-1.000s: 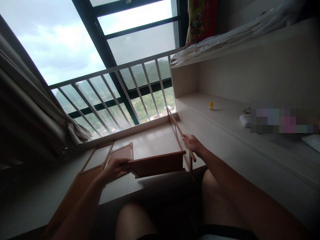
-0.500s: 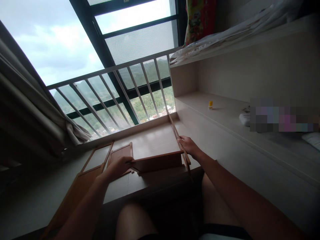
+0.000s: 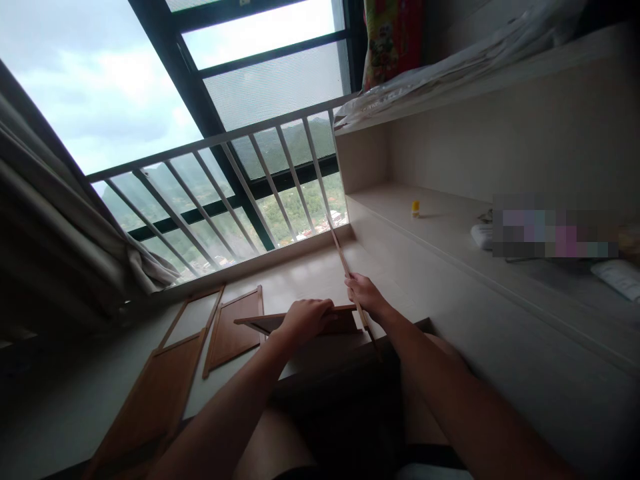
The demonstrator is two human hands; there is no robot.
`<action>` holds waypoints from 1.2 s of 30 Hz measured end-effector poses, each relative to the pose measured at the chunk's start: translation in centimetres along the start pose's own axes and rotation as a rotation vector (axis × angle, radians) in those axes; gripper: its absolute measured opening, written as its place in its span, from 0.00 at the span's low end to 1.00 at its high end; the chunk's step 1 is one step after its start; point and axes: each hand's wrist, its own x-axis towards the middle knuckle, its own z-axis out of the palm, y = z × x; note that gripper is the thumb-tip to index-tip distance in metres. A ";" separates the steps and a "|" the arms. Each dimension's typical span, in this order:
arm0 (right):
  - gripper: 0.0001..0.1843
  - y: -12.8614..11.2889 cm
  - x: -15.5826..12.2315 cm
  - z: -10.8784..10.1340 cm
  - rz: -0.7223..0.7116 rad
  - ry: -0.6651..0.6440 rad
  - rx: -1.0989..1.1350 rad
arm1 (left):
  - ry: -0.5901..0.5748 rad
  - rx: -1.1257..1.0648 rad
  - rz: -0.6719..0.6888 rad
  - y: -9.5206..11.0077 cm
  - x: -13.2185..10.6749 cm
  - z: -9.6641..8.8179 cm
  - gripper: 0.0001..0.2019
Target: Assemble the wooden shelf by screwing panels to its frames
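Left hand (image 3: pixel 310 317) has shifted from the brown panel's left end to the middle of its top edge since half a second ago; right hand (image 3: pixel 366 293) has turned the slim wooden frame (image 3: pixel 340 250) nearly edge-on to my camera. Brown panel (image 3: pixel 346 325) is held up in front of the knees, above the near edge of the pale ledge (image 3: pixel 290 293). Left fingers curl over its top edge, gripping it; I can't see the thumb. Right fingers pinch the slim wooden frame, which slants from near the window railing toward the lap. Panel's right end meets the frame or sits just beside it, can't tell which from my end.

Left of the held panel I get a smaller loose panel (image 3: pixel 235 328) on the ledge, then a larger framed panel (image 3: pixel 165 373) with an open section at its top.

Further out: window railing (image 3: pixel 215 140) behind the ledge, grey curtain (image 3: pixel 75 200) on the left. On my right, a shelf (image 3: pixel 450 230) with a small yellow-capped bottle (image 3: pixel 415 209) and a pixelated patch; above, clear plastic sheeting (image 3: pixel 425 87) and a red-and-green bag (image 3: pixel 393 43).
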 end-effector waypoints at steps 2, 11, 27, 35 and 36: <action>0.11 0.3 -0.1 0.3 -0.017 0.006 0.107 | -0.006 0.041 0.021 0.6 0.2 -0.2 0.14; 0.21 1.2 -0.4 2.6 0.061 0.018 0.423 | -0.050 0.101 0.031 -0.6 -1.1 -1.2 0.13; 0.18 1.0 -0.2 4.5 0.035 0.036 0.495 | 0.086 -0.049 0.078 1.3 -1.1 -0.5 0.22; 0.20 1.3 0.1 4.4 0.057 0.062 0.496 | 0.138 0.002 0.212 1.0 -1.1 0.4 0.20; 0.21 1.3 0.1 4.4 0.062 0.068 0.489 | 0.141 0.001 0.217 1.0 -1.0 0.5 0.19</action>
